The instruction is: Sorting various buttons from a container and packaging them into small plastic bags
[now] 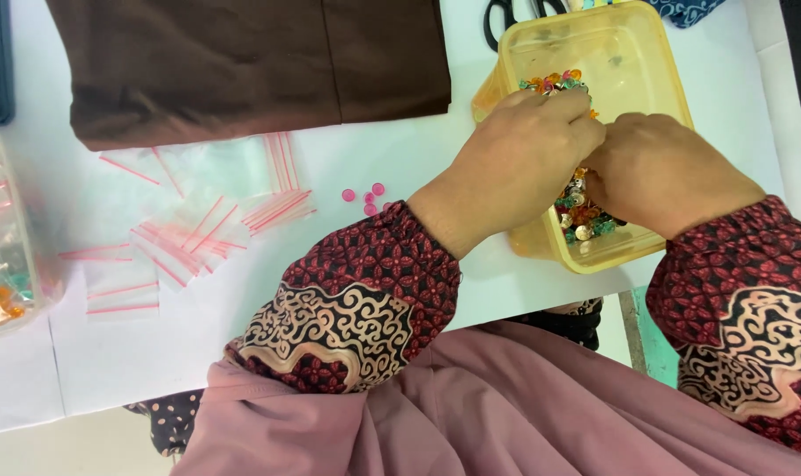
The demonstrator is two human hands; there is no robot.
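Observation:
My left hand (515, 163) and my right hand (665, 172) meet, fingers curled together, over a yellow translucent plastic tub (634, 53) that holds several small coloured buttons (585, 216). The fingertips of both hands pinch at something small above the pile; what they hold is hidden by the fingers. More buttons (555, 81) show just beyond my left knuckles. Three pink buttons (365, 196) lie on the white table left of my left wrist.
Several small clear zip bags with red strips (198, 229) are scattered at the left. A folded dark brown cloth (251, 62) lies at the back. A clear container with orange beads (0, 264) stands at the far left. Black scissors (506, 18) lie behind the tub.

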